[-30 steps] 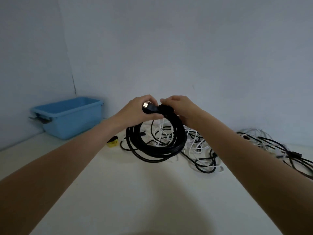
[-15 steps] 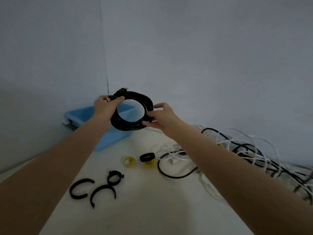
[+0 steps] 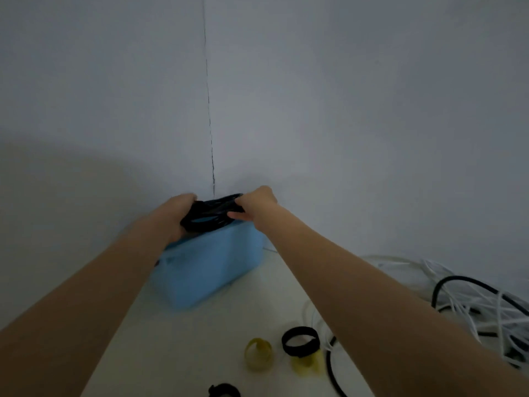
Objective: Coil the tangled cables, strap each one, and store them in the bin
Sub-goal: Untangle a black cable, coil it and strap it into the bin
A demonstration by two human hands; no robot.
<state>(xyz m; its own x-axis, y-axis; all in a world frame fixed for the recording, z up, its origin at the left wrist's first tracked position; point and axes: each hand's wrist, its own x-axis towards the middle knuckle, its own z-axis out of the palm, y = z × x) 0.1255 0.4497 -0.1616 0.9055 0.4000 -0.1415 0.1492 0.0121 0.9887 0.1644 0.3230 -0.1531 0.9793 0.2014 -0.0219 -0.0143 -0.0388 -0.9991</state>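
Two bare arms reach forward over a pale table (image 3: 177, 353). Both hands hold a black coil (image 3: 211, 214) of cable, several loops thick and seen nearly edge-on, just above the open top of a light blue bin (image 3: 211, 267) in the wall corner. The left hand (image 3: 179, 212) curls round the coil's left side; the right hand (image 3: 256, 206) pinches its right side. Tangled cables (image 3: 472, 305), white and black, lie at right. Black and yellow straps (image 3: 300, 340) lie near the front.

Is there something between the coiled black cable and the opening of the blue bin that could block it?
Nothing visible does. Left hand and right hand hold the coiled black cable right over the blue bin. The bin's inside is hidden from this view.
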